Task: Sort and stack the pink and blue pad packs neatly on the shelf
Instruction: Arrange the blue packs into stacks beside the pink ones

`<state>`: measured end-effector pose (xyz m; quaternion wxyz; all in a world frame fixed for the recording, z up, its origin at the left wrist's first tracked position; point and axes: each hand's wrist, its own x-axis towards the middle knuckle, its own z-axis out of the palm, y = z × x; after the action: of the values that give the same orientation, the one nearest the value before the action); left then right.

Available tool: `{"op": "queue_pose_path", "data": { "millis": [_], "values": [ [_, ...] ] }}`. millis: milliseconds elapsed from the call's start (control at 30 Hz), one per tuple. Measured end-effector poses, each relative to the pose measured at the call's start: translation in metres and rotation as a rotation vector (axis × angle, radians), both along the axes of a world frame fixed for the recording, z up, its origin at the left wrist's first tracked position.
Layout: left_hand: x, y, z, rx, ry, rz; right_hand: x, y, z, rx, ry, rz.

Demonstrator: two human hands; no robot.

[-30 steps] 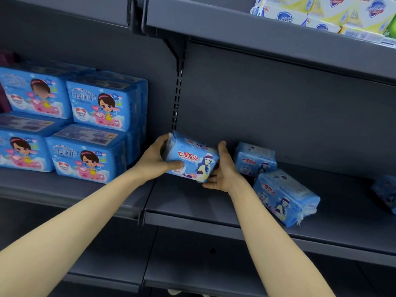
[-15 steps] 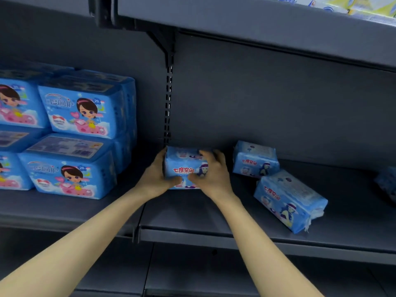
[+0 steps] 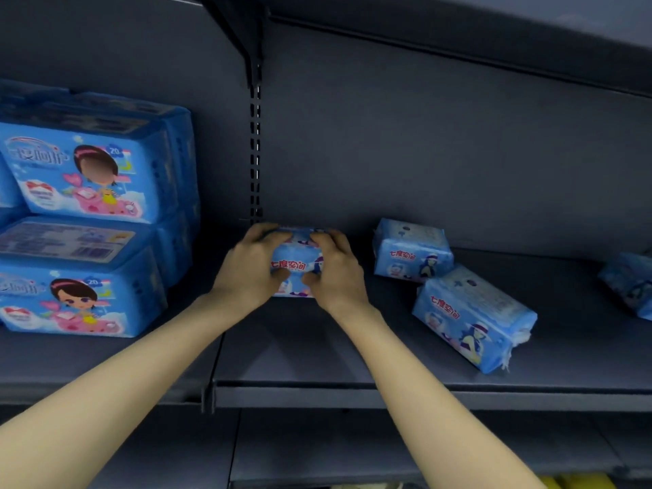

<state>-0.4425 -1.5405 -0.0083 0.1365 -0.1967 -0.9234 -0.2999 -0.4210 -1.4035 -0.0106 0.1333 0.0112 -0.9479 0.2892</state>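
- The small blue pack (image 3: 296, 266) stood on its long edge between the two hands, printed face toward the person, deep on the shelf (image 3: 317, 358) and close to the back panel (image 3: 441, 153). It seemed to be going there to start a tidy row from the rear corner.
- The left hand (image 3: 252, 268) was curled round the pack's left end, fingers hooked over the top and thumb on the front face.
- The right hand (image 3: 335, 273) gripped the right end the same way, with its thumb near the left thumb. Holding both ends probably kept the soft pack square as it was seated.
- Just behind the left hand's fingertips rose the slotted upright (image 3: 255, 153), which looked like the line the pack was being set against.
- Out beyond the left hand, the large blue packs (image 3: 88, 181) sat stacked two high, already in order.
- Off to the side of the right hand stood a second small pack (image 3: 411, 252), and nearer the shelf's front edge lay a skewed pack (image 3: 469, 315), touching or nearly touching it. Both were unsorted.
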Motion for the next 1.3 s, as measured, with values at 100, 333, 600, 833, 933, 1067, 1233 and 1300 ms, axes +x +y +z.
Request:
{"op": "queue_pose_path", "data": {
  "millis": [100, 333, 600, 833, 933, 1067, 1233, 1300],
  "values": [
    [-0.012, 0.006, 0.004, -0.021, 0.012, -0.014, -0.010, 0.005, 0.002, 0.058, 0.024, 0.016],
    [-0.038, 0.029, 0.015, -0.075, 0.047, -0.052, -0.036, 0.025, 0.005, 0.150, 0.062, -0.039],
    [-0.071, 0.046, 0.019, -0.104, 0.036, -0.065, -0.065, 0.034, 0.007, 0.178, 0.034, -0.085],
    [-0.089, 0.046, 0.014, -0.094, 0.034, -0.025, -0.085, 0.031, 0.004, 0.202, 0.036, -0.065],
    [-0.092, 0.045, 0.012, -0.092, 0.035, -0.038, -0.088, 0.031, 0.000, 0.207, 0.027, -0.067],
    [-0.093, 0.047, 0.008, -0.094, 0.043, -0.059, -0.088, 0.035, -0.001, 0.211, 0.009, -0.074],
    [-0.094, 0.047, 0.000, -0.101, 0.038, -0.061, -0.087, 0.035, -0.004, 0.229, -0.002, -0.072],
    [-0.095, 0.046, -0.003, -0.093, 0.044, -0.068, -0.089, 0.035, -0.005, 0.241, -0.003, -0.076]
  ]
}}
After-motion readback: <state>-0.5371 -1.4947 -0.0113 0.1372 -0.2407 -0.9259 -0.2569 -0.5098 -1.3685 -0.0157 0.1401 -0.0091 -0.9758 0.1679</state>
